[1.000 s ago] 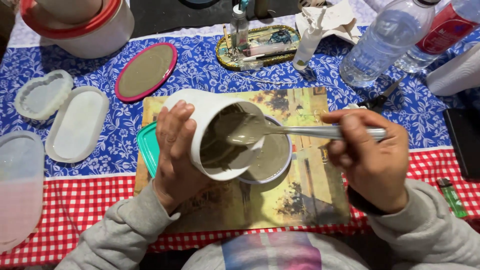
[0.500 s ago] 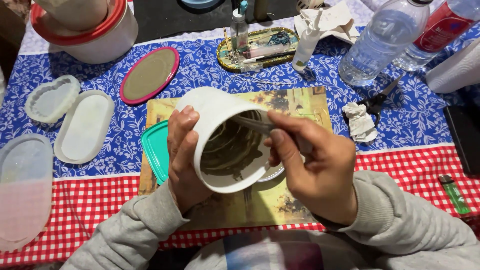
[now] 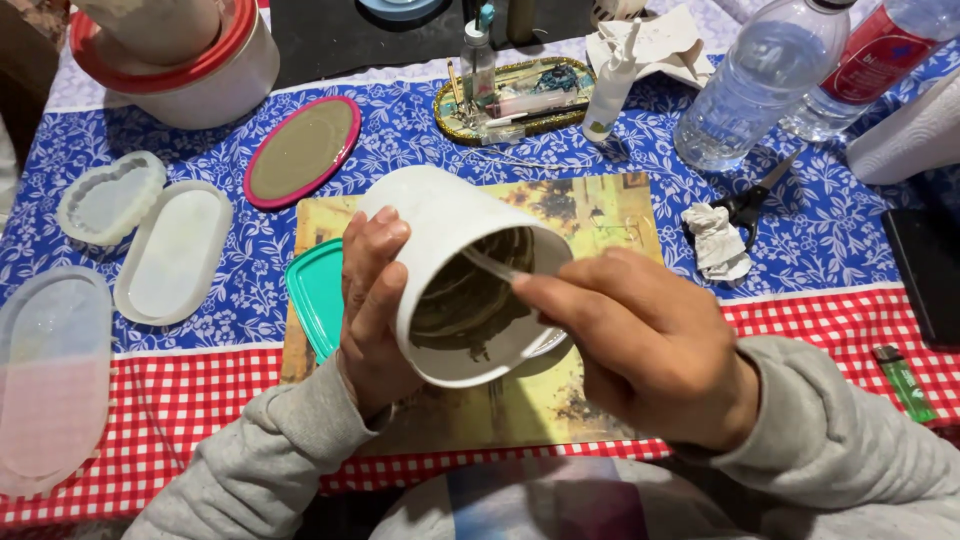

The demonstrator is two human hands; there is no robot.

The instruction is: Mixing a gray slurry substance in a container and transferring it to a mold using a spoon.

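left hand: grip clenched round the side of the white cup, fingers wrapped over its wall, cup tipped hard toward the camera, mouth facing the person
right hand: grip pinched on a clear stick, its tip inside the cup against the grey-brown mix
white cup: held up over the picture placemat, just above a teal mould and a small round dish partly hidden under it; grey-brown smears on inner wall
bench: blue floral cloth, red check strip at near edge
left of cup: pink-rimmed oval mould filled grey, three clear oval moulds, well apart from the hands
far side: gold tray with small bottles, water bottle, red-lidded tub
right of placemat: crumpled tissue touching scissors, green lighter near edge
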